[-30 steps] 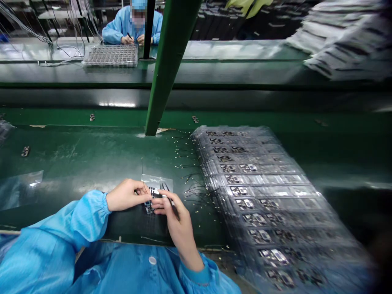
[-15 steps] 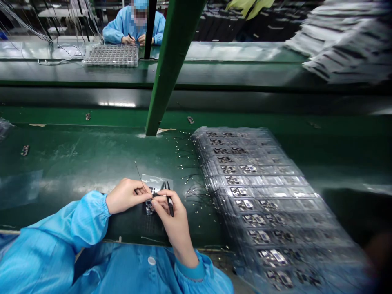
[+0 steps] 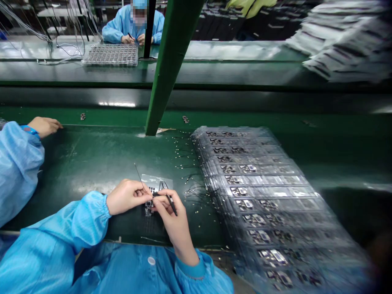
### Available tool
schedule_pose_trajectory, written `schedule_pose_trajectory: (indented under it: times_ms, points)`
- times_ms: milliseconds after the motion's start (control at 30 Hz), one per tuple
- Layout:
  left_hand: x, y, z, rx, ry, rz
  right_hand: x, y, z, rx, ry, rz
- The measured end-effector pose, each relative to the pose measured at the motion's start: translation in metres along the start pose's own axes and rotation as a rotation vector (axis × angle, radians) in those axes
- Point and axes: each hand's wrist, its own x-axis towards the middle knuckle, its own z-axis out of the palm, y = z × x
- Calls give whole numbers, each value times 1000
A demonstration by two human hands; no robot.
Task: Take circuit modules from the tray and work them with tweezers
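Observation:
My left hand (image 3: 127, 197) is closed in a pinch at the work spot. A thin black wire (image 3: 138, 173) sticks up from its fingers. Black tweezers (image 3: 172, 205) lie slantwise in my right hand (image 3: 176, 222), tips pointing up and away from me. The fingertips of both hands nearly meet above a small circuit board (image 3: 148, 210), and they hide part of it. Just behind the fingers, a clear sheet (image 3: 167, 180) with small black pieces lies on the green bench (image 3: 101, 163). What the right fingertips pinch besides the tweezers is too small to make out.
Stacked clear trays (image 3: 269, 179) with circuit boards stand at my right, loose wires (image 3: 192, 179) trailing from their left side. A green post (image 3: 167, 65) rises ahead. A co-worker's hand (image 3: 45, 125) reaches in from the left. Small boards (image 3: 185, 119) lie on the far green strip.
A co-worker's arm has come in from the left, over where a small board lay. The tweezers have tilted slightly in my right hand. Boards on the far strip have shifted a little left.

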Motion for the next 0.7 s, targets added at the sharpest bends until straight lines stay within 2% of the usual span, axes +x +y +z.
schedule_pose_trajectory:
  times_ms: [467, 600, 700]
  points:
    - [-1, 2, 2, 100, 25, 81, 2, 1, 0, -32, 14, -3]
    - [-2, 2, 6, 160, 22, 138, 0, 12, -3, -148, 61, -74]
    - [-4, 2, 9, 137, 37, 135, 0, 22, -2, -242, 156, -172]
